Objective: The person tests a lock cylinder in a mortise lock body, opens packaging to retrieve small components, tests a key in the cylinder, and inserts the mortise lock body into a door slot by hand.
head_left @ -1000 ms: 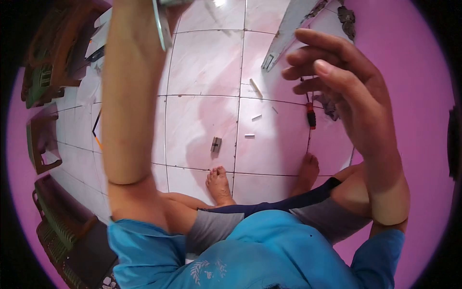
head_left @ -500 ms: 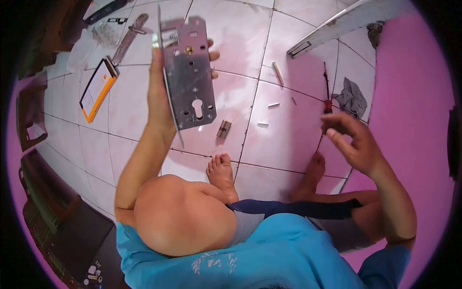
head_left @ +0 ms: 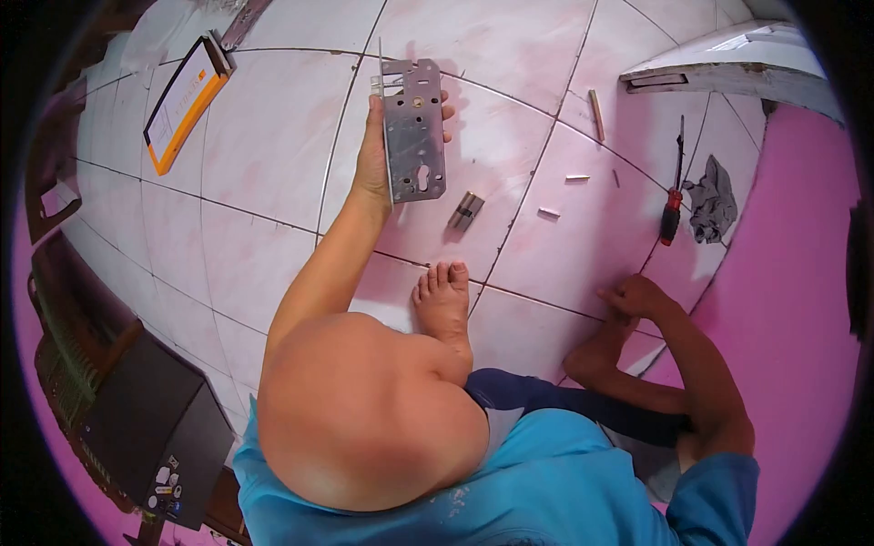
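Observation:
My left hand [head_left: 370, 164] grips a metal mortise lock case [head_left: 415, 146] by its faceplate side, with fingertips showing past the far edge. The case stands above the tiled floor, its cylinder-shaped hole toward me. A short lock cylinder [head_left: 465, 211] lies on the tiles to the right of it. Down by my right foot, my right hand [head_left: 637, 297] is curled with the fingers bent in; whatever they may hold is hidden. Beyond that hand lies a screwdriver [head_left: 671, 217] with a red and black handle.
Two small metal pieces [head_left: 577, 178], a thin screw-like piece [head_left: 615, 178] and a square bar [head_left: 596, 116] lie on the floor. A grey cloth [head_left: 713, 202] sits by the pink wall, below a door's edge [head_left: 674, 80]. An orange-edged box [head_left: 188, 105] is at the left.
The lock case in my left hand has moved farther from me and to the right in view. My right hand has dropped toward my right foot, and its fingers have curled. The view has shifted.

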The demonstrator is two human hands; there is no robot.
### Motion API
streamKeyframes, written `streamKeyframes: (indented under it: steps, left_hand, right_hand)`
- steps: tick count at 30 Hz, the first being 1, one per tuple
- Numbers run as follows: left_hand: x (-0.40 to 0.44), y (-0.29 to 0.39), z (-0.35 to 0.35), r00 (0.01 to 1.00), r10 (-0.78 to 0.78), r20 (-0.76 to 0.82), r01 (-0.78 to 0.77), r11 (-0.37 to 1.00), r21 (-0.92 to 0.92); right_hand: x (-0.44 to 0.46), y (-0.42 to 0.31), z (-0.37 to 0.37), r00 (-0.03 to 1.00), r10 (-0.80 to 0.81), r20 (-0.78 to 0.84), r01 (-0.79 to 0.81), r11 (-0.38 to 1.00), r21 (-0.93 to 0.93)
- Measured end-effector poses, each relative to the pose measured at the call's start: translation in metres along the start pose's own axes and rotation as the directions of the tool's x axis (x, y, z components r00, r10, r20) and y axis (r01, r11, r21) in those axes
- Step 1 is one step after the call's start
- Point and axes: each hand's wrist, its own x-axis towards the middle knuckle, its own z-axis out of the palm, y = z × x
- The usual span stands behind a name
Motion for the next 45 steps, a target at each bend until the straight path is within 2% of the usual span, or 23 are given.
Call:
streamKeyframes:
  steps: [1, 2, 4, 8, 10, 12, 19, 21, 24, 45]
  left_hand:
    - [0.001, -0.001, -0.004, 1.0, -0.005, 0.001, 0.005, 1.0, 0.006]
    - [0.001, -0.004, -0.007, 1.0, -0.022, 0.006, 0.022, 1.0, 0.013]
    - [0.003, -0.005, -0.005, 0.999, -0.037, 0.012, 0.037, 0.999, 0.016]
    - [0.007, -0.006, -0.006, 1.0, 0.0, 0.001, 0.0, 0.999, -0.045]
    - [0.008, -0.008, -0.009, 1.0, -0.001, -0.009, 0.001, 0.999, -0.049]
    - [0.008, -0.009, -0.01, 0.999, 0.012, 0.04, -0.009, 0.997, -0.076]
    - [0.006, -0.007, -0.008, 0.999, -0.02, 0.032, 0.021, 0.999, -0.037]
    - [0.007, -0.008, -0.009, 1.0, 0.015, 0.023, -0.017, 0.997, 0.071]
    - [0.009, -0.01, -0.012, 1.0, 0.01, 0.019, -0.012, 0.995, 0.098]
    - [0.006, -0.008, -0.013, 0.999, -0.046, 0.026, 0.046, 0.999, 0.006]
  right_hand:
    - [0.007, 0.004, 0.006, 0.975, -0.175, -0.136, 0.15, 0.973, -0.178]
    - [0.012, 0.01, 0.01, 0.975, -0.174, -0.135, 0.15, 0.974, -0.171]
    - [0.019, 0.007, 0.001, 0.993, -0.051, -0.107, 0.067, 0.985, 0.159]
    - [0.03, 0.01, -0.001, 0.993, -0.066, -0.095, 0.083, 0.979, 0.188]
    - [0.032, 0.012, -0.001, 0.996, -0.019, -0.086, 0.038, 0.975, 0.22]
    - [0.029, 0.01, -0.005, 0.998, -0.022, -0.058, 0.034, 0.977, 0.208]
    - [0.027, 0.007, -0.009, 1.0, -0.013, -0.013, 0.015, 0.98, 0.201]
    - [0.027, 0.007, -0.008, 1.0, -0.012, -0.014, 0.014, 0.982, 0.186]
    - [0.028, 0.007, -0.007, 1.0, -0.012, -0.026, 0.015, 0.989, 0.148]
    - [0.028, 0.005, -0.008, 0.999, -0.026, -0.024, 0.03, 0.985, 0.171]
